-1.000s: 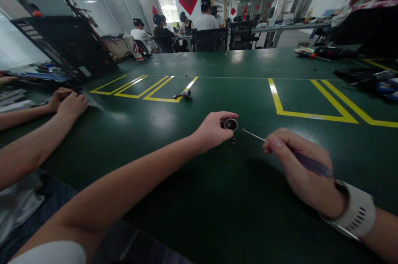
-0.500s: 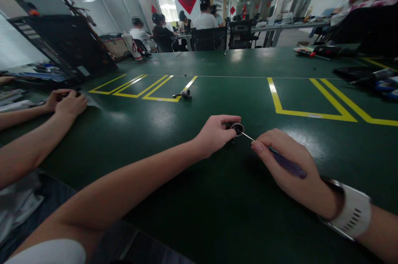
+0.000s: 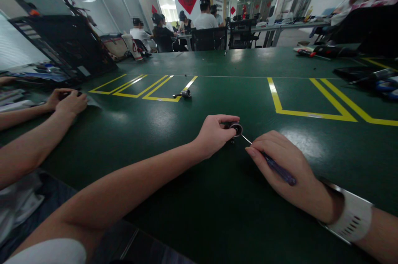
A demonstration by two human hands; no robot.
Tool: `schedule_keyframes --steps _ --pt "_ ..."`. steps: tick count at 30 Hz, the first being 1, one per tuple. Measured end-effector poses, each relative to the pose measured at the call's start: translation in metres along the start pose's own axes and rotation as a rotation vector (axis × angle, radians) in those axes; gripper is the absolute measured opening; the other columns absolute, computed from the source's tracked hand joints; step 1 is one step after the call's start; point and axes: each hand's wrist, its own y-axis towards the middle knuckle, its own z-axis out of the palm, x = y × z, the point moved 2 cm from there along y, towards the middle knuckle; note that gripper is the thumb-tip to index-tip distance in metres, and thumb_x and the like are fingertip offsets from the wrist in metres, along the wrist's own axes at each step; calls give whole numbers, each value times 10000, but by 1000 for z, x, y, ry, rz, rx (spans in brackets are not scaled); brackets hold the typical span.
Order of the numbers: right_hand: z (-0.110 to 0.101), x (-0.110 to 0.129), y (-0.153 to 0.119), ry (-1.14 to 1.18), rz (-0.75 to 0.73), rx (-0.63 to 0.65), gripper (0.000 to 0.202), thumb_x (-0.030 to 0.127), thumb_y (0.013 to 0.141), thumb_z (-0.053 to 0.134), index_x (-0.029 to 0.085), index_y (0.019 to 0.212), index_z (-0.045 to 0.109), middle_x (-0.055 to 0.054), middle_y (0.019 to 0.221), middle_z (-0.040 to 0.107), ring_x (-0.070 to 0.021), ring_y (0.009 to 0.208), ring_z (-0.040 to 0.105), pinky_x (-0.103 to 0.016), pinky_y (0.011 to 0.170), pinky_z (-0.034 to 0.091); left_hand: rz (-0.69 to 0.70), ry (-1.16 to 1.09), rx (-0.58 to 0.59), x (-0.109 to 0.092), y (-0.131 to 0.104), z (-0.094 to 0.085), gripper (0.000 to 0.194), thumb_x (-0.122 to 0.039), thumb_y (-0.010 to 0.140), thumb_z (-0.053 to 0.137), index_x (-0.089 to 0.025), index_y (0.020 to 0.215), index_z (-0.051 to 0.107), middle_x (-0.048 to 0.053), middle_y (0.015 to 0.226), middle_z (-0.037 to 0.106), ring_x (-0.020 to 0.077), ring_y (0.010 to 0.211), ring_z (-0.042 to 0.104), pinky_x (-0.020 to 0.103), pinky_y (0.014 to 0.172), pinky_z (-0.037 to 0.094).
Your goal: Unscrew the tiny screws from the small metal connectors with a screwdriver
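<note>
My left hand (image 3: 214, 135) pinches a small round hollow metal part (image 3: 238, 129) between thumb and fingers, just above the green table. The part's open ring faces right, toward my other hand; my fingers hide its far side. My right hand (image 3: 280, 166) is closed on a screwdriver (image 3: 280, 169) with a dark purple handle. Its thin shaft points up and left, with the tip at the ring's lower right rim; whether it touches cannot be made out. A tiny dark piece (image 3: 232, 141) shows just beneath the metal part.
A small piston-like metal part with a rod (image 3: 185, 94) lies on the green table (image 3: 199, 189) beside yellow tape lines (image 3: 317, 115). At left, a co-worker's hands (image 3: 70, 102) hold something dark. Tools (image 3: 384, 85) lie at the right edge. A black case (image 3: 68, 48) stands back left.
My right hand has shifted slightly left, and the screwdriver's handle has swung left and down. Its tip has drawn back from inside the ring to the rim. My left hand has barely moved.
</note>
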Motion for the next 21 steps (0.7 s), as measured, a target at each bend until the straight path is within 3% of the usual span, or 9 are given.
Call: schedule_keyframes --steps 18,21 --pt "5 2 -1 -106 -37 34 116 165 864 482 151 817 587 -62 774 593 -188 732 524 -351 657 403 17 -12 -16 0 -2 3 341 -15 681 601 -85 1012 649 129 1025 682 161 812 667 327 801 542" --pt "1 4 -1 -13 -6 -34 125 178 867 478 166 801 583 -50 759 596 -179 724 535 -342 663 413 1 7 -34 2 -1 2 342 -27 687 599 -88 1019 650 117 968 696 151 763 666 320 768 547"
